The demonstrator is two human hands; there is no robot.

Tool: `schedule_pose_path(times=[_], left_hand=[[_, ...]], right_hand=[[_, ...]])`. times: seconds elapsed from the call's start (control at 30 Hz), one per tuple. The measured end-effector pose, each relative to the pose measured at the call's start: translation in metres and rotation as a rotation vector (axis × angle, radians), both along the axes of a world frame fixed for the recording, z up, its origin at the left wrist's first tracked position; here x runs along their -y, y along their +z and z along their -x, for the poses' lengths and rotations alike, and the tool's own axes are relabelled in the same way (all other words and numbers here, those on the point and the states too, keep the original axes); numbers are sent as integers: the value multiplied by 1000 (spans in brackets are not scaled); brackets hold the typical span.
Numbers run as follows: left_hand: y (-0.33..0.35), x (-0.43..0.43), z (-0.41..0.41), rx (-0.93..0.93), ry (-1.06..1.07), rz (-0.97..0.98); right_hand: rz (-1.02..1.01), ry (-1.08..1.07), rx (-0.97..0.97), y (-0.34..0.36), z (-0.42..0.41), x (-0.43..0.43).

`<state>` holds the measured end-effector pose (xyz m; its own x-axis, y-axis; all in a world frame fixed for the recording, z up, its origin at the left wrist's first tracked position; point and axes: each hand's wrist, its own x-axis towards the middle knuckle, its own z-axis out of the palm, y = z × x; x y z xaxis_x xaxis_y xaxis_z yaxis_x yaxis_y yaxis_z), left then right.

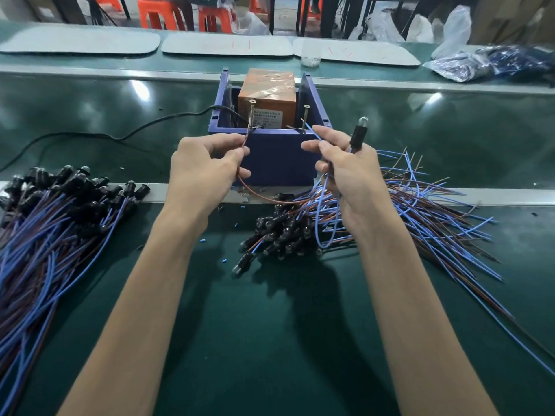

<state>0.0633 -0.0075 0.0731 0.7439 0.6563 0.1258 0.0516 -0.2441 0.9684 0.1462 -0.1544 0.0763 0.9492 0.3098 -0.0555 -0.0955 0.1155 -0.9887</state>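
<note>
- Blue open-top box (270, 159) on the green tabletop (270, 325), just beyond both hands.
- Inside the box: an orange tape-wrapped block (265, 91) and two upright screws, left screw (251, 114) and right screw (305, 117). Black cable (144, 127) leading in from the left.
- Left grip (207, 168): thumb and forefinger pinched together on a brown wire (244, 141), with its end raised alongside the left screw.
- Right grip (345, 172): thumb and forefinger clamped on a blue wire (315, 135), with its tip near the right screw; contact too small to tell.
- Black lamp holder (357, 135) with a clear bulb, upright among the remaining right fingers.
- Both wires looping down in front of the box.
- Left heap of wired lamps (60, 211) and right heap of wired lamps (285, 235) on the tabletop, the right one below the right grip.
</note>
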Motion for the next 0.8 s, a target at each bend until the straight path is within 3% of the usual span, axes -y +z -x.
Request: schedule_pose_path(times=[0.8], left_hand=[[-1,0,-1,0,-28,12]], right_hand=[[-24,-10,-5,1,-1,2]])
